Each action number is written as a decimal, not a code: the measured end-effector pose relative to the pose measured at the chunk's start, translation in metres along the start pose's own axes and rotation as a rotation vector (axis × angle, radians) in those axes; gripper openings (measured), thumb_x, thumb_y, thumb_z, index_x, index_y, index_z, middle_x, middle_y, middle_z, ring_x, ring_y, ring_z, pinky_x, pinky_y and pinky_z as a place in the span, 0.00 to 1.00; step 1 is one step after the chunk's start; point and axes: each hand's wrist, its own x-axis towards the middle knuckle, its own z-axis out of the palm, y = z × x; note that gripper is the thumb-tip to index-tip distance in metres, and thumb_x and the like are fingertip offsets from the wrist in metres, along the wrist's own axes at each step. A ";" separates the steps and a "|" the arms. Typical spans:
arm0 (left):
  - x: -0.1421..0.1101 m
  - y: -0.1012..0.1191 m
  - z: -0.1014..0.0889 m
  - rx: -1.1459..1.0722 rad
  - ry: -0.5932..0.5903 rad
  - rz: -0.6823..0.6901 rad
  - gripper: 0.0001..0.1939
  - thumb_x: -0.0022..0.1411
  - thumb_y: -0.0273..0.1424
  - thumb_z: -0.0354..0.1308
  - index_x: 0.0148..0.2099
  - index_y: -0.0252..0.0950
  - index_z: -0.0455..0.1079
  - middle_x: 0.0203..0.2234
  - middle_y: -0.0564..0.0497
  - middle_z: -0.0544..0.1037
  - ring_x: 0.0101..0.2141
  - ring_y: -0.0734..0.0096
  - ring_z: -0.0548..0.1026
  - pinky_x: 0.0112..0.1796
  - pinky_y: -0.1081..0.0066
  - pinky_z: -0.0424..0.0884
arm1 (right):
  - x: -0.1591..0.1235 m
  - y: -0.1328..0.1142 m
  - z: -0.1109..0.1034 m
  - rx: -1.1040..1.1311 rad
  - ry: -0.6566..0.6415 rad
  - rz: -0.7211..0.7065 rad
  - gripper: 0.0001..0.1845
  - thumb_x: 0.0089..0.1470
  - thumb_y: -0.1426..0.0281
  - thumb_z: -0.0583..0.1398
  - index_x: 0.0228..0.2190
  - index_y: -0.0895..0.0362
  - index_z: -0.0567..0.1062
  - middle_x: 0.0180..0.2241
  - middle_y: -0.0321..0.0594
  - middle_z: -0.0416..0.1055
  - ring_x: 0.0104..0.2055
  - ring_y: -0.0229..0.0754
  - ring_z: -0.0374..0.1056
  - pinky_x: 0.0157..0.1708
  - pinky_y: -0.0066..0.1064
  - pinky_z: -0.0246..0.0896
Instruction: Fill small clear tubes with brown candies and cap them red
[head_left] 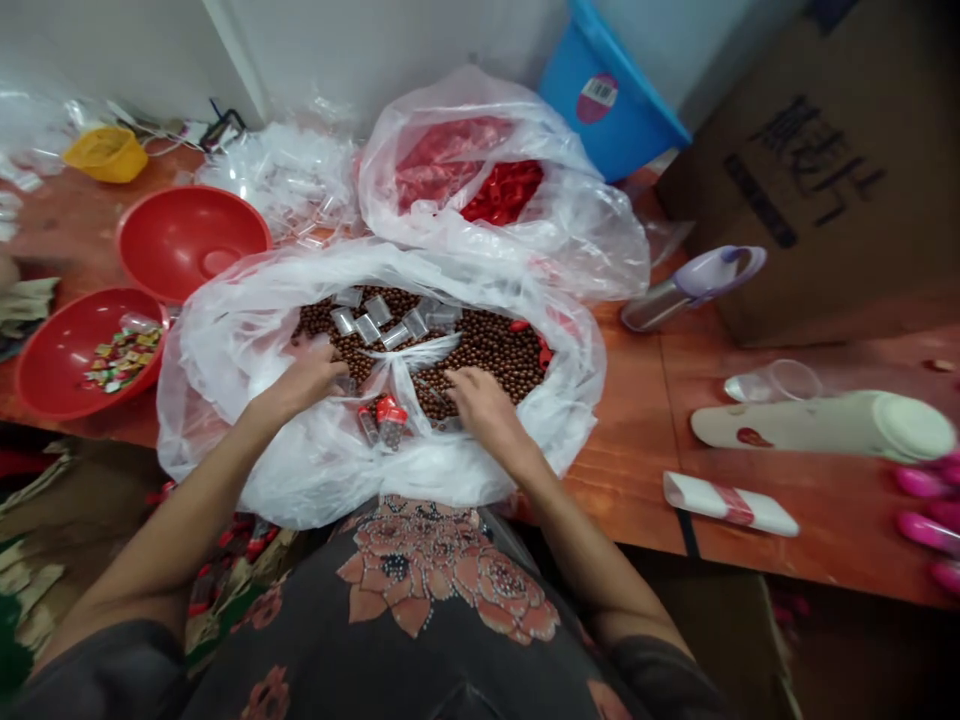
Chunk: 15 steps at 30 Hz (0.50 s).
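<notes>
Clear containers [367, 329] are seen ahead-right of the left hand [319, 372], the nearer one; its fingers are bent, grip indeterminable.

Slants left forearm [206, 492] up from the lower left of the frame, holding left hand [313, 374] palm down, left of centre, fingers bent. Angles right forearm [577, 530] in from the lower right, holding right hand [486, 405] near centre, apart from the left, fingers curled downward.

Totals at least six clear containers [367, 329], countless brown balls [491, 345], two red bowls [172, 225], one yellow bowl [112, 165], one blue bin [615, 110] and one cardboard box [832, 240].
</notes>
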 end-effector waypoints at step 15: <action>0.097 0.144 0.072 -0.505 -0.170 -0.219 0.13 0.49 0.33 0.68 0.37 0.33 0.78 0.24 0.51 0.78 0.22 0.72 0.71 0.25 0.72 0.62 | 0.046 0.082 -0.049 -0.377 -0.120 0.334 0.22 0.63 0.75 0.47 0.55 0.58 0.70 0.53 0.54 0.71 0.50 0.53 0.70 0.47 0.39 0.65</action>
